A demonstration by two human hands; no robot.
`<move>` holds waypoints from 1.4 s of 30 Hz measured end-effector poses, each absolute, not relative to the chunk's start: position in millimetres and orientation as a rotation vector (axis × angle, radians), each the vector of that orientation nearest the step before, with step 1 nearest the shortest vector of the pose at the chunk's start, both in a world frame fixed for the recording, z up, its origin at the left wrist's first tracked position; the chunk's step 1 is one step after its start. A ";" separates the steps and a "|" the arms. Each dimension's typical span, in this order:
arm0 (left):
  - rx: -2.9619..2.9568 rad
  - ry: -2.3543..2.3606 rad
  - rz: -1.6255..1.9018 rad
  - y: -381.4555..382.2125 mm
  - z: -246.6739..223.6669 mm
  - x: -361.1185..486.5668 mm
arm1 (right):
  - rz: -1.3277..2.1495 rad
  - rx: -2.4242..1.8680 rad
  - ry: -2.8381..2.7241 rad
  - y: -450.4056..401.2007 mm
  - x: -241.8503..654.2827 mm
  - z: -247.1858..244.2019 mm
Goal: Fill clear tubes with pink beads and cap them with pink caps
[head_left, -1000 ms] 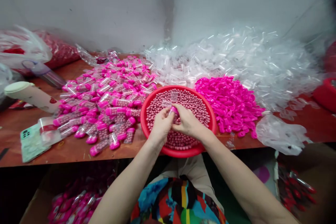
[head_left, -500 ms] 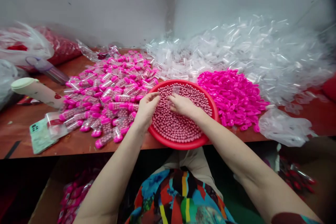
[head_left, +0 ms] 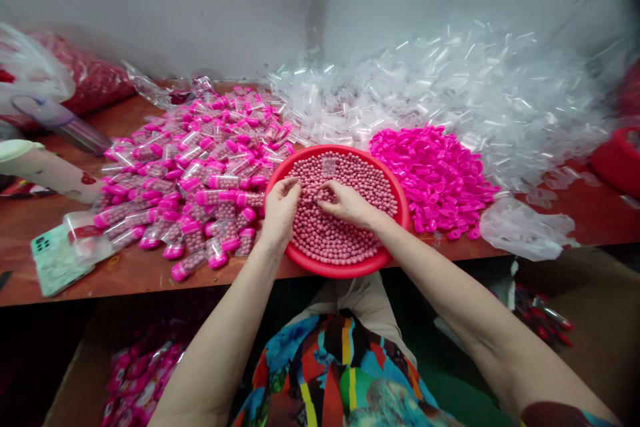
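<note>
A red basin [head_left: 345, 271] full of round pink beads [head_left: 340, 240] sits at the table's front edge. My left hand [head_left: 281, 210] is over its left rim, thumb and fingertips pressed together; anything between them is too small to make out. Over the beads, my right hand [head_left: 345, 203] is closed in a pinch, fingertips pointing left towards my left hand. What it pinches, if anything, is hidden. A small clear plastic piece [head_left: 329, 165] lies on the beads just beyond my right fingers.
Left of the basin lie bead-filled clear tubes with pink caps [head_left: 215, 180]. Loose pink caps [head_left: 435, 180] are heaped to the right, before a large pile of clear tubes [head_left: 490, 93]. A phone [head_left: 60, 257], a cup [head_left: 45, 167] and a plastic bag [head_left: 525, 227] lie nearby.
The whole view has shifted a little, so the table's things appear further left. My right hand has drawn slightly back from the clear piece. My left hand stays at the basin's left rim.
</note>
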State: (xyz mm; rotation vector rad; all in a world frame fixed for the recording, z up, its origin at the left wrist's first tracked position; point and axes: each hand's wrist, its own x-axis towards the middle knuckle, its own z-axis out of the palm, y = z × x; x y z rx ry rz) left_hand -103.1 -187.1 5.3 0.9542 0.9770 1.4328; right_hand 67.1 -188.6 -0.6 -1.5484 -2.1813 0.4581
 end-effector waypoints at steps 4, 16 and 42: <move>1.073 0.872 1.167 -199.0 11.3 -92.1 | 0.784 -1.236 -1.631 -200.8 78.7 -7.8; 0.887 0.681 0.840 -203.9 28.2 -71.4 | 0.780 -1.209 -1.493 -236.7 111.8 3.9; 0.828 0.823 0.828 -204.1 33.1 -63.0 | 0.471 -1.685 -1.105 -299.3 215.3 -49.7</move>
